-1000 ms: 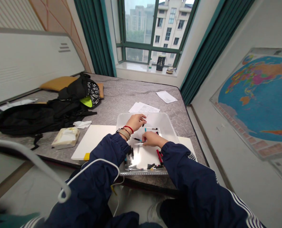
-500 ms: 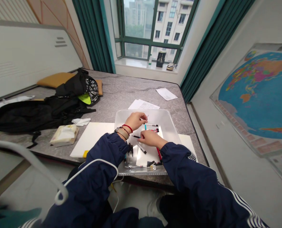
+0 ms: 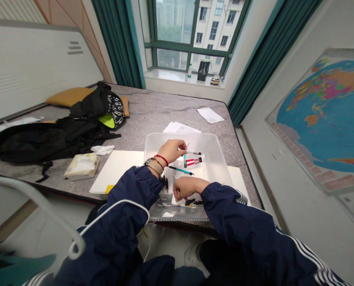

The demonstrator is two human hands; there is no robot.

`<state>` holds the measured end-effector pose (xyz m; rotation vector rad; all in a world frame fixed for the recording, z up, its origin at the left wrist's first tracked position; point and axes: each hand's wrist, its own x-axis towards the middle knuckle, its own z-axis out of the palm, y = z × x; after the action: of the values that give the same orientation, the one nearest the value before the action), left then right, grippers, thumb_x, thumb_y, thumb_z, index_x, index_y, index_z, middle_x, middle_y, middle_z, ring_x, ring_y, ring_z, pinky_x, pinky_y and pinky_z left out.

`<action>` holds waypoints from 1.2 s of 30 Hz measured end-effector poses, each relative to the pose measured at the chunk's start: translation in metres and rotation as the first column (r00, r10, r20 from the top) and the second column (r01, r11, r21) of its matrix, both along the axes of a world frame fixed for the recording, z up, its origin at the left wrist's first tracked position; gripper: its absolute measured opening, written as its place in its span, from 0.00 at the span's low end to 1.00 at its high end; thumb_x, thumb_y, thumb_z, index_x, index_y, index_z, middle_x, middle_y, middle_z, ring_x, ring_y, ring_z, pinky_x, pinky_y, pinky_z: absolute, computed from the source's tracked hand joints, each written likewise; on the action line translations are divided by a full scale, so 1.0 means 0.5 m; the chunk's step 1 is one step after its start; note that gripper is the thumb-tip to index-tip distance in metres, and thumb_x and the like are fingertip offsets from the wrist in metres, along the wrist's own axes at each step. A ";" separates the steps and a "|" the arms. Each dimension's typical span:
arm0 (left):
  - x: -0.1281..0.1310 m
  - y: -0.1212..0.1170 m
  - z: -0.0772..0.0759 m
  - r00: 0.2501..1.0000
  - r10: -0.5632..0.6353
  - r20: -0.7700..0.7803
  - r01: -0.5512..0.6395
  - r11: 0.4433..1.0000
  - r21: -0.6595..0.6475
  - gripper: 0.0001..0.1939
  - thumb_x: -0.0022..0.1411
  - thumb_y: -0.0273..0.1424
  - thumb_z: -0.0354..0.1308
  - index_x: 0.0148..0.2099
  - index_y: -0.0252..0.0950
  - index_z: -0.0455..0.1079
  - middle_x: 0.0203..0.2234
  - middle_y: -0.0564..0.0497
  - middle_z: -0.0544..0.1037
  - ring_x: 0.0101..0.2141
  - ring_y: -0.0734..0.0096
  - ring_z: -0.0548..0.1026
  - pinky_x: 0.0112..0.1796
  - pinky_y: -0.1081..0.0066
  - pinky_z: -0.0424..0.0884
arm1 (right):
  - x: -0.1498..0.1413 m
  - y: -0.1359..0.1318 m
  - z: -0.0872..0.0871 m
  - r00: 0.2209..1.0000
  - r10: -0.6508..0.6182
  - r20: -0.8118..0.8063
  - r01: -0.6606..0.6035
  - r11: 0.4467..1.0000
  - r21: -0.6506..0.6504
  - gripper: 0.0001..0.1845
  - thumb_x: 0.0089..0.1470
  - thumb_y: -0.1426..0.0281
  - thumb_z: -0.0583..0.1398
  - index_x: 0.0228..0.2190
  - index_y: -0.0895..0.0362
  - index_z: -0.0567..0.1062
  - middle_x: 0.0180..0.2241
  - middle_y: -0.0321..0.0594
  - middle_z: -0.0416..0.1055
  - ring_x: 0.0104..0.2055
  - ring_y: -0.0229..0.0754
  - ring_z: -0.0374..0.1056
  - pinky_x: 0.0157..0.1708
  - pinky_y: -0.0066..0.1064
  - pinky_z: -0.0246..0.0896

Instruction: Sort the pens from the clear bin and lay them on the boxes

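A clear plastic bin [image 3: 221, 163] holds pens and pen parts. My left hand [image 3: 173, 151], over its far left part, pinches a thin stick that looks like a pen refill [image 3: 188, 145]. My right hand [image 3: 187, 187] reaches low into the bin with curled fingers pointing down; what they hold, if anything, is hidden. Between the hands lies a teal pen [image 3: 182, 171] with a dark tip. Beyond it are a short teal piece [image 3: 185, 161] and red pen pieces [image 3: 194, 161]. Several black pen pieces [image 3: 166, 184] line the left side, with more black pieces [image 3: 190, 202] at the front.
White boards [image 3: 120, 167] lie under and beside the bin on the grey table [image 3: 153, 107]. To the left are a tissue pack [image 3: 82, 166] and a black backpack [image 3: 40, 141]. Papers [image 3: 181, 127] lie behind the bin. A white cable [image 3: 126, 200] crosses my left sleeve.
My right hand has moved toward the bin's front, over where a pale, black-ended piece lay. The teal pen it was at now lies uncovered. My left hand stays nearly in place.
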<state>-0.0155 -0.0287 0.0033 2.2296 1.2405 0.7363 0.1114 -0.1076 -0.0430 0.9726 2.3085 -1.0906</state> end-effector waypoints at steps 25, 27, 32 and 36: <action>0.001 0.008 -0.005 1.000 -0.029 -0.001 0.029 0.999 -0.023 0.05 0.55 0.32 0.64 0.35 0.37 0.76 0.31 0.50 0.80 0.33 0.69 0.76 0.37 0.72 0.71 | 0.039 0.025 0.039 0.870 -0.100 0.483 0.270 0.916 -0.297 0.09 0.50 0.71 0.64 0.23 0.66 0.76 0.27 0.48 0.76 0.30 0.46 0.74 0.32 0.36 0.68; 0.000 0.006 -0.004 1.000 -0.023 -0.002 0.023 0.999 -0.024 0.05 0.55 0.32 0.64 0.35 0.37 0.76 0.31 0.51 0.80 0.33 0.69 0.76 0.37 0.72 0.71 | 0.046 0.029 0.048 0.875 -0.139 0.464 0.303 0.904 -0.301 0.09 0.51 0.71 0.62 0.25 0.66 0.76 0.28 0.48 0.77 0.30 0.45 0.74 0.32 0.35 0.69; 0.000 0.008 -0.009 1.000 -0.027 -0.004 0.027 0.999 -0.018 0.05 0.55 0.32 0.65 0.35 0.37 0.76 0.32 0.50 0.80 0.33 0.69 0.76 0.37 0.71 0.71 | 0.087 0.059 0.081 0.868 -0.346 0.356 0.440 0.869 -0.227 0.11 0.54 0.68 0.61 0.33 0.65 0.77 0.34 0.49 0.79 0.33 0.43 0.76 0.32 0.31 0.69; -0.001 0.014 -0.012 1.000 -0.025 -0.005 0.025 0.999 -0.028 0.05 0.55 0.32 0.65 0.35 0.37 0.76 0.32 0.50 0.80 0.33 0.69 0.76 0.37 0.72 0.71 | 0.102 0.069 0.072 0.851 -0.301 0.431 0.410 0.893 -0.186 0.11 0.51 0.68 0.64 0.30 0.66 0.78 0.32 0.50 0.79 0.35 0.46 0.76 0.32 0.31 0.68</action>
<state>-0.0158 -0.0218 -0.0026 2.2215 1.2156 0.6993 0.1623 -0.0732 -0.0069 1.4007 1.6416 -1.1847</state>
